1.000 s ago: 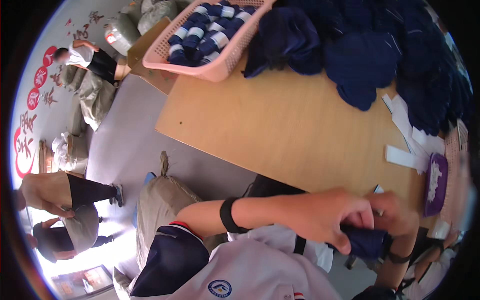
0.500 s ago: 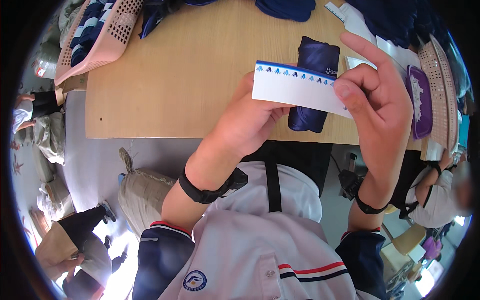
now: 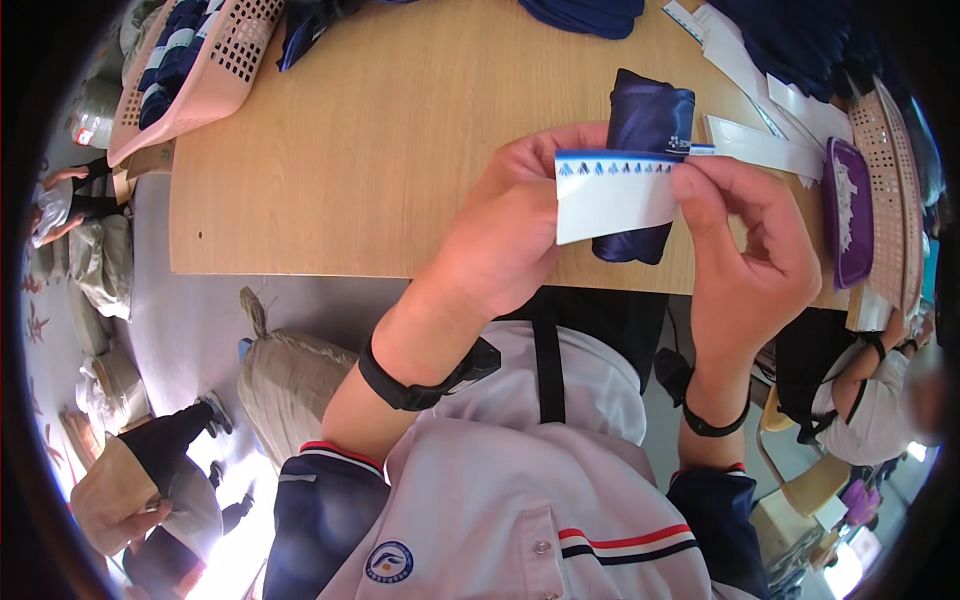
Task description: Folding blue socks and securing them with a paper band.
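Just above the table's front edge I hold a tight roll of shiny navy cloth (image 3: pixel 650 112) upright. My left hand (image 3: pixel 505 225) is closed round it from the left, its fingertips hidden behind the roll. Across the front lies a white paper band (image 3: pixel 612 212) with a blue edge and a row of small blue motifs, its free left end standing out past the roll. My right hand (image 3: pixel 750 235) pinches the band at the roll's right side between thumb and fingers. A short piece of blue-edged paper also shows beyond those fingers.
A pink basket (image 3: pixel 225 95) with banded navy rolls stands at the far left of the wooden table (image 3: pixel 330 180). White paper strips (image 3: pixel 765 145), a purple tray (image 3: pixel 848 215) and a beige basket (image 3: pixel 895 190) lie right. Navy cloth (image 3: pixel 585 15) lies at the back.
My right index finger, raised before, has come down and curled onto the band. The band's visible front part has become shorter and shifted right. The roll has moved slightly right.
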